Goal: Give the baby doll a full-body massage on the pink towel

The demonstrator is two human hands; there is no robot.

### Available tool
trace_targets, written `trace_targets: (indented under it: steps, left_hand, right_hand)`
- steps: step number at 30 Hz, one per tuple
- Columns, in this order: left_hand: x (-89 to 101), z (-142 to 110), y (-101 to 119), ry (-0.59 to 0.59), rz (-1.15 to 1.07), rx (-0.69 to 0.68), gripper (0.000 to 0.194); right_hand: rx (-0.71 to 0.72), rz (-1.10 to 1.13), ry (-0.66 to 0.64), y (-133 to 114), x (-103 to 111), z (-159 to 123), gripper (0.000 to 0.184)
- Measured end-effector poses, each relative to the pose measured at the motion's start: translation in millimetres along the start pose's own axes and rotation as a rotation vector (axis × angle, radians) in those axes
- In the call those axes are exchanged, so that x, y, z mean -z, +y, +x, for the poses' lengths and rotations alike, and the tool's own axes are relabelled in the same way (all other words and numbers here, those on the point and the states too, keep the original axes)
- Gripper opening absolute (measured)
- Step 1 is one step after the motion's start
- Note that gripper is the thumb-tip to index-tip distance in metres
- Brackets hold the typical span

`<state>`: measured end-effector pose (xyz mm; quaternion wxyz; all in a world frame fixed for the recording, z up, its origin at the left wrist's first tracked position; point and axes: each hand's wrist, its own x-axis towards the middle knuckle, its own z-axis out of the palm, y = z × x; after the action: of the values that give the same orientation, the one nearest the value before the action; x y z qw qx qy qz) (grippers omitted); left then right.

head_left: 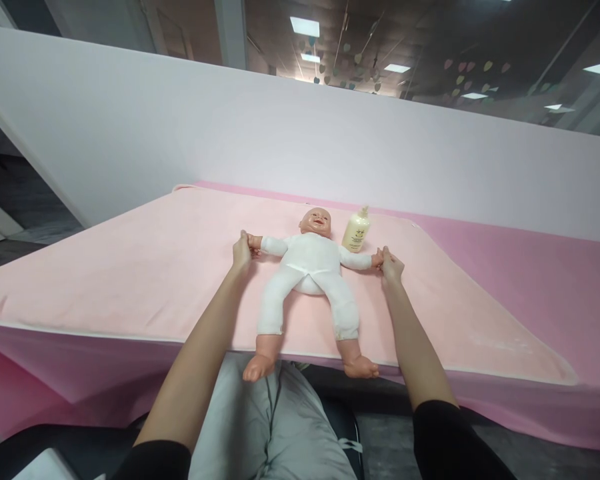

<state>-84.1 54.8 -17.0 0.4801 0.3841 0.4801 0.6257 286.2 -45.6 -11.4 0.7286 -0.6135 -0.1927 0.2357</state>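
Observation:
A baby doll in a white suit lies on its back on a pink blanket, arms spread wide, bare feet hanging over the near edge. My left hand is closed on the doll's hand at the left. My right hand is closed on the doll's other hand at the right. A cream pump bottle stands upright just right of the doll's head, behind its arm.
The blanket covers a table draped in a darker pink cloth. A white partition wall runs behind it. My lap in grey trousers is under the table's near edge.

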Motion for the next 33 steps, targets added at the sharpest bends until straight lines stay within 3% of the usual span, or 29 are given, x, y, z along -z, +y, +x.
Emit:
trace_targets:
  steps: [5, 9, 16, 22, 26, 33]
  left_hand:
    - [1.0, 6, 0, 0.055, -0.032, 0.073, 0.053]
    - [1.6, 5, 0, 0.038, -0.026, 0.070, 0.052]
    - [2.0, -5, 5, -0.010, 0.026, 0.042, 0.043]
    - [3.1, -11, 2, -0.076, 0.075, -0.064, 0.033]
    - [2.1, -10, -4, -0.116, 0.146, -0.130, 0.037]
    - [0.2, -10, -2, -0.096, 0.199, -0.129, 0.040]
  right_hand:
    - [-0.129, 0.005, 0.114, -2, 2, 6, 0.042]
    - [-0.189, 0.070, 0.093, -2, 4, 9, 0.036]
    - [-0.071, 0.037, 0.037, -1, 3, 2, 0.020]
    - [0.157, -0.136, 0.020, 2, 5, 0, 0.040]
    - [0.334, -0.271, -0.032, 4, 3, -2, 0.038]
    - [0.337, -0.451, -0.062, -3, 2, -9, 0.041]
